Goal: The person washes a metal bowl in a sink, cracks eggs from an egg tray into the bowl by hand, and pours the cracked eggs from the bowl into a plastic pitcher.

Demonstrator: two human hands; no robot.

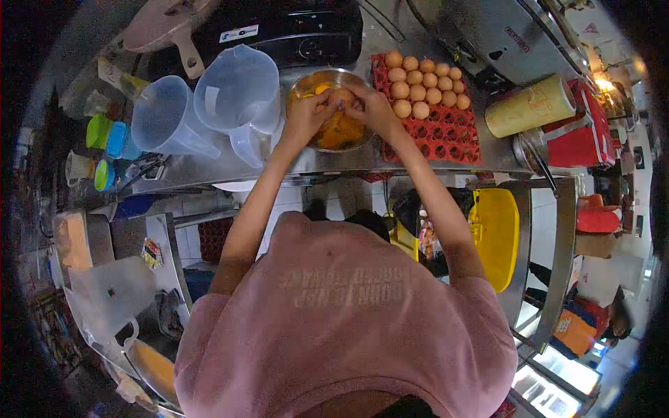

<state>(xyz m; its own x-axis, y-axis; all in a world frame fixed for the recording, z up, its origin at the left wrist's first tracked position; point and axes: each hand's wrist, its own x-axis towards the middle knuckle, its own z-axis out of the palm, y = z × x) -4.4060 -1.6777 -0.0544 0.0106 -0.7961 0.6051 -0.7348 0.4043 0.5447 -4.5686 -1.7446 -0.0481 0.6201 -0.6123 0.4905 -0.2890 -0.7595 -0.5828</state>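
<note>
Both my hands meet over a round metal bowl on the steel counter. Between them is a brown egg, with the fingers of my left hand and my right hand closed around it. Yellow-orange raw egg lies in the bowl below, and a yolk shows near the far rim. Whether the shell is cracked I cannot make out. Just right of the bowl, a red egg tray holds several brown eggs in its far rows; the near rows show bare cups.
Two clear plastic jugs stand left of the bowl. A black appliance sits behind it. To the right are a yellow cylinder and a red bag. Below the counter's edge is a yellow bin lid.
</note>
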